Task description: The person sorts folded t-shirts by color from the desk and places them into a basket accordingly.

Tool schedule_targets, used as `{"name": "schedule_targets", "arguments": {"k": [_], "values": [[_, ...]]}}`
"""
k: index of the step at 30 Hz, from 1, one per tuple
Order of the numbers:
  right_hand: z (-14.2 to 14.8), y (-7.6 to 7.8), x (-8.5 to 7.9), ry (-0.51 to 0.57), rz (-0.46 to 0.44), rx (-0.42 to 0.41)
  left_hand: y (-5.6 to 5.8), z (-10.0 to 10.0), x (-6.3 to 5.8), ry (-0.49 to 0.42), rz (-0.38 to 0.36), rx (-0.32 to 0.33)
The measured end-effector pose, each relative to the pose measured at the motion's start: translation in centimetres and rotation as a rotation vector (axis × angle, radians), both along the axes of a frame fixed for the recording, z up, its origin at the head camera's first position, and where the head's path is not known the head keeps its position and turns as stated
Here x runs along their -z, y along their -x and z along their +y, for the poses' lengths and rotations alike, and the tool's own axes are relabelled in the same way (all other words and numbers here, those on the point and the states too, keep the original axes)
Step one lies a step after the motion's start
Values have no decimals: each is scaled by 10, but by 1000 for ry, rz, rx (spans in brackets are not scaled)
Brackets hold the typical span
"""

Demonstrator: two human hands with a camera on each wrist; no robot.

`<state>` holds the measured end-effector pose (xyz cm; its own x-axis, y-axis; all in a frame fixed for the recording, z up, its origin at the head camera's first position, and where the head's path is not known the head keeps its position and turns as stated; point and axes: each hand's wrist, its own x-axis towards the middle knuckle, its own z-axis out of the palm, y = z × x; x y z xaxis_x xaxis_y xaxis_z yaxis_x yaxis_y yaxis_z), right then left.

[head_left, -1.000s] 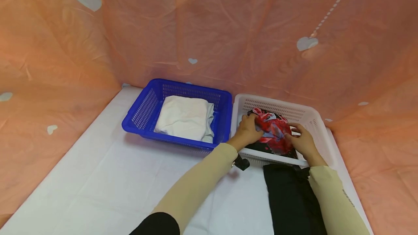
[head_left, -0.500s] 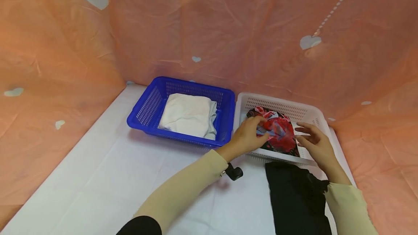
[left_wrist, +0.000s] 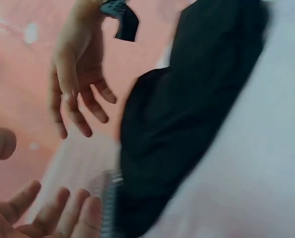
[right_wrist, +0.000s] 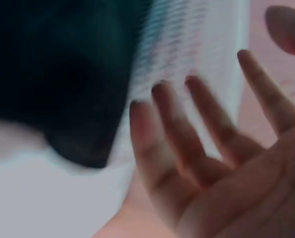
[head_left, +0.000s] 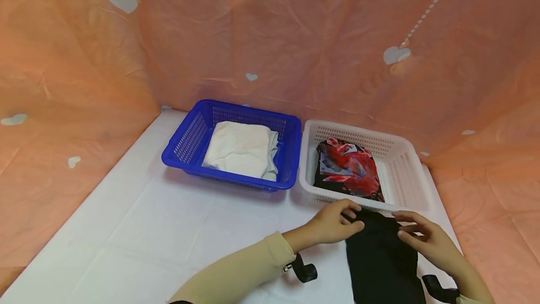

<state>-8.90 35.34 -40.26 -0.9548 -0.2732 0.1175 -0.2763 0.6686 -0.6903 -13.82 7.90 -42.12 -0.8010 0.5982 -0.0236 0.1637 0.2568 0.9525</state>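
Note:
A length of black cloth lies on the white tabletop in front of the white basket, its far end near the basket's front rim. My left hand hovers at its upper left edge, fingers loosely bent and holding nothing. On the other side my right hand is just off the cloth, its fingers spread apart, as the right wrist view also shows with the fingers beside the dark fabric. Inside the white basket rests a folded black cloth with a red floral print.
Left of the white basket stands a blue basket holding a folded white cloth. Both baskets are close to the orange curtain with pale hearts behind them. White tabletop stretches to the front left.
Both hands have let go of the floral cloth in the white basket. They have drawn back toward me and now flank the far end of the black cloth.

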Motion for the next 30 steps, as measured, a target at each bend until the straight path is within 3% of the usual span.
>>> {"name": "schedule_targets", "arguments": {"k": [4, 11, 18, 24, 30], "values": [[12, -12, 14, -114, -14, 128, -12, 11, 19, 59, -87, -55], [25, -21, 33, -70, -131, 79, -25, 21, 39, 99, -119, -130], [24, -21, 39, -22, -388, 59, -33, 27, 39, 119, -172, -191], [19, -15, 41, 42, -474, 21, -35, 31, 39, 192, -154, -134], [15, -12, 44, 113, -569, 2, -40, 37, 44, 165, -125, -123]]}}
